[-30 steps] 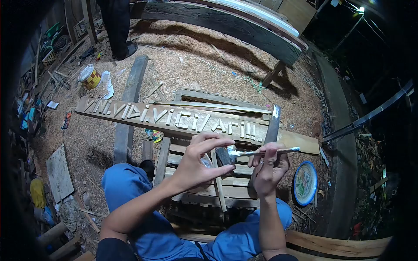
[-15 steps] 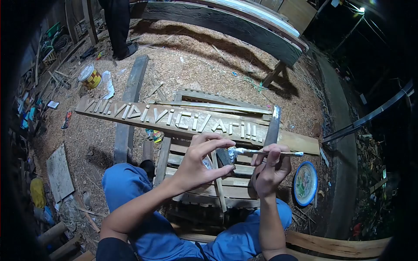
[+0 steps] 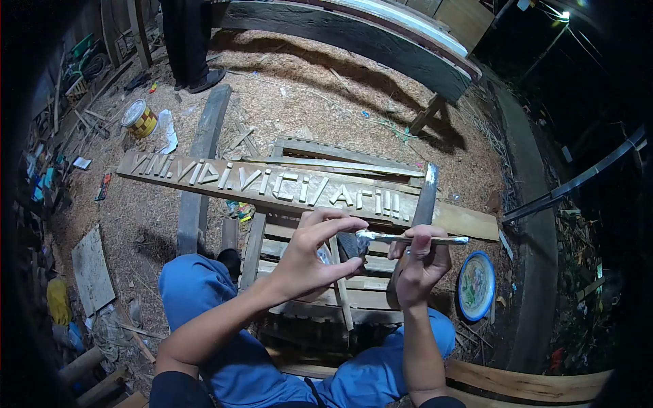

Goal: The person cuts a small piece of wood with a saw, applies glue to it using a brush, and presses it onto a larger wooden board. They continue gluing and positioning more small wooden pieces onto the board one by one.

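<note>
My left hand (image 3: 318,248) is curled, thumb and fingers around a small grey object (image 3: 350,246) with a white-smeared end. Its exact kind is partly hidden by the fingers. My right hand (image 3: 423,268) pinches a thin stick (image 3: 442,240) coated with white paste, held level. The stick's left tip, thick with paste, meets the white end of the grey object. Just beyond both hands lies a long wooden board (image 3: 292,188) bearing raised letters made from pale wood strips, reading "ViNi.ViDi.ViCi/Ari!!!.".
A slatted wooden pallet (image 3: 371,299) is under the hands. A blue-rimmed basin (image 3: 477,285) stands at right, a paint bucket (image 3: 139,119) at far left. A dark beam (image 3: 207,139) supports the board. Another person's legs (image 3: 187,41) stand near a long bench (image 3: 340,34).
The stick has moved slightly left, its pasted tip now against the object in my left hand. My left hand stays put. The other person's feet have shifted a little to the right.
</note>
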`<action>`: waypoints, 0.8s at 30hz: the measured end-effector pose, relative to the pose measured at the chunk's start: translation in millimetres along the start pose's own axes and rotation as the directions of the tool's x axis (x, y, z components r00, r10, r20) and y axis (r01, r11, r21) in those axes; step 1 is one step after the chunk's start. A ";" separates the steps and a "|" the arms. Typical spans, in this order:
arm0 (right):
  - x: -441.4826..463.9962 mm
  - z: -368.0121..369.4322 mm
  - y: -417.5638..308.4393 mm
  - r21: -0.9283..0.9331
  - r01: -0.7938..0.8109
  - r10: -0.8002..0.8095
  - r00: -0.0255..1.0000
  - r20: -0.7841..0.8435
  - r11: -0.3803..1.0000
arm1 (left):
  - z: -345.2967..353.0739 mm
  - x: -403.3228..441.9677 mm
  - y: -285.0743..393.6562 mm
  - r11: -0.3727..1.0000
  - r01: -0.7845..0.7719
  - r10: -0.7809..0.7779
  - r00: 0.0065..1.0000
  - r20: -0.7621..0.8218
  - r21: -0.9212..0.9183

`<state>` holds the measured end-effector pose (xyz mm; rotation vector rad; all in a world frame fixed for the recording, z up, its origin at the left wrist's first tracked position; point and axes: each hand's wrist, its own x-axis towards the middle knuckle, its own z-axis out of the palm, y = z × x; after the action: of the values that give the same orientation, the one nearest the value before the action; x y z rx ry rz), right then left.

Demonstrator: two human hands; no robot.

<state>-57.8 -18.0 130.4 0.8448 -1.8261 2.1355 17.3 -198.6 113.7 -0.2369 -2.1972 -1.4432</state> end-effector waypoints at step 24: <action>-2.6 -2.0 -0.9 -0.039 0.048 -0.051 0.996 -0.079 0.998 | -0.8 -0.2 0.3 1.000 -0.007 0.006 1.000 -0.012 -0.014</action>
<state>-55.8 -15.4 129.7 0.7757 -1.7812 2.0675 17.8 -199.2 114.1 -0.2391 -2.1754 -1.4528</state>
